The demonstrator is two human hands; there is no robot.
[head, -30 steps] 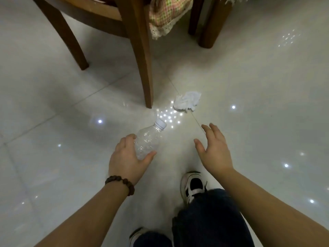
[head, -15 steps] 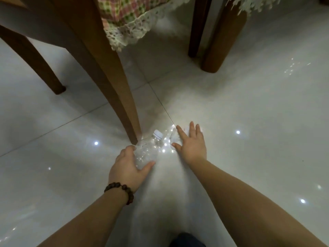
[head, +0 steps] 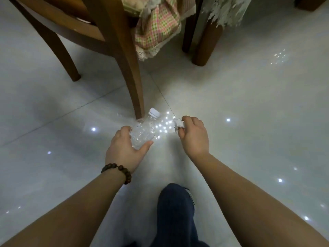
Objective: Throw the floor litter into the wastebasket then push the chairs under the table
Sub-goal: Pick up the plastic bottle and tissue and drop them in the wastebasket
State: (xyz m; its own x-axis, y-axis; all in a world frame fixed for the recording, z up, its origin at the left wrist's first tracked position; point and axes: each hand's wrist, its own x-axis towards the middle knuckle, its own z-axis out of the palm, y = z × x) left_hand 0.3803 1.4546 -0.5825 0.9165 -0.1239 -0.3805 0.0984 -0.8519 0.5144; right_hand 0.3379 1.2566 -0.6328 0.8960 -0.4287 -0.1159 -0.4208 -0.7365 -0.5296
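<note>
Your left hand (head: 124, 148) is wrapped around the lower half of a clear plastic bottle (head: 144, 130), fingers curled behind it and thumb across the front; its white cap (head: 154, 112) points away from you, just beside the foot of the wooden chair leg (head: 131, 72). Your right hand (head: 194, 134) is closed in a pinch on a crumpled white tissue (head: 178, 123), which pokes out past your fingertips above the glossy tiled floor (head: 249, 104). A beaded bracelet (head: 117, 171) sits on your left wrist. Farther off, a checked, lace-trimmed cloth (head: 156, 27) hangs from the chair seat, beside a thick table leg (head: 206, 43).
</note>
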